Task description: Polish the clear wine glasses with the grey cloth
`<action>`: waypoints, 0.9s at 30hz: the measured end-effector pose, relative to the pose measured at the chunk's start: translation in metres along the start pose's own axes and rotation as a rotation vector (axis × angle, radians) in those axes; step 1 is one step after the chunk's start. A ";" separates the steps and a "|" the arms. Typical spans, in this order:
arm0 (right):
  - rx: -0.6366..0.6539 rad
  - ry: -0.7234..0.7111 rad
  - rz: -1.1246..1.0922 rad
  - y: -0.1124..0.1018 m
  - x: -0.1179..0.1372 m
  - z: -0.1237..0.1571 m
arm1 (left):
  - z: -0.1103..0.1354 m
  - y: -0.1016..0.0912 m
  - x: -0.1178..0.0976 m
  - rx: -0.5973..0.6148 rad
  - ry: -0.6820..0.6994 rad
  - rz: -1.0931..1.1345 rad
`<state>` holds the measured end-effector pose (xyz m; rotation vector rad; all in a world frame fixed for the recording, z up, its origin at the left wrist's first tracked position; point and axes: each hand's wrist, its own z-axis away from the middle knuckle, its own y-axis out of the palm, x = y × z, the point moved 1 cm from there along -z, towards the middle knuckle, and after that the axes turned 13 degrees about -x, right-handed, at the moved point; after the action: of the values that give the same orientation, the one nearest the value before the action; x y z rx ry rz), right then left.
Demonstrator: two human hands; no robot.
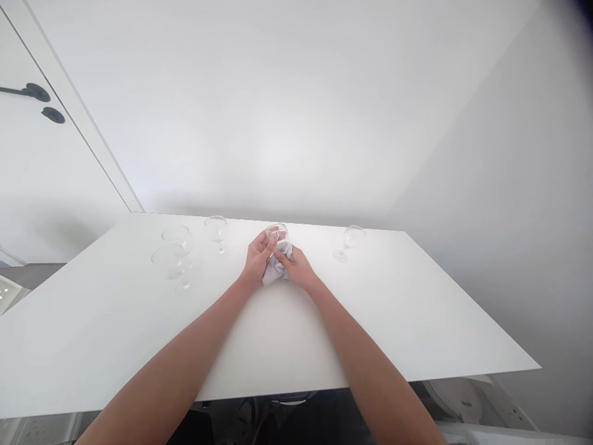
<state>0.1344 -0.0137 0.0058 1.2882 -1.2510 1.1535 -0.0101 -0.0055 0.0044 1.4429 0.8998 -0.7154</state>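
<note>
Both my arms reach out over a white table (393, 321). My left hand (257, 254) is closed around the bowl of a clear stemmed glass (277, 233) held above the far middle of the table. My right hand (296, 266) is closed on a small grey-white cloth (274, 272) and presses it against the lower part of that glass. The glass's stem and foot are hidden by the cloth and my fingers.
Three more clear stemmed glasses stand to the left: one (216, 230) near the held glass, two others (176, 238) (169, 259) further left. A single glass (349, 240) stands to the right. A white wall is behind; a door handle (32, 93) shows far left.
</note>
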 end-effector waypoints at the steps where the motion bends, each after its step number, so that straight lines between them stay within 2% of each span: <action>1: -0.042 -0.028 0.013 0.001 0.000 0.000 | 0.000 0.000 0.000 -0.031 0.015 -0.014; 3: -0.025 0.021 -0.081 0.002 0.002 0.001 | 0.000 0.000 0.001 -0.058 0.035 -0.038; 7: 0.142 0.218 -0.327 -0.006 0.009 0.003 | -0.001 -0.001 0.003 0.002 0.059 -0.079; 12: 0.120 0.116 -0.375 -0.017 0.016 0.004 | -0.003 -0.002 0.005 0.088 0.061 -0.113; 16: 0.115 0.064 -0.355 -0.017 0.013 0.004 | 0.000 -0.001 0.004 0.132 0.107 -0.115; 19: 0.130 0.109 -0.331 -0.017 0.007 0.005 | 0.003 -0.001 0.003 0.172 0.042 -0.112; 22: 0.178 0.136 -0.250 -0.015 0.004 0.004 | 0.003 -0.003 0.003 0.121 -0.023 -0.099; 24: 0.172 0.058 -0.118 -0.012 0.004 0.002 | 0.002 -0.004 0.003 0.077 -0.016 -0.088; 27: -0.007 -0.129 0.126 -0.009 0.005 -0.002 | 0.001 -0.003 0.003 0.084 0.028 -0.088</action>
<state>0.1433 -0.0122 0.0103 1.3105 -1.4473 1.1685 -0.0106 -0.0061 0.0000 1.4978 0.9693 -0.8084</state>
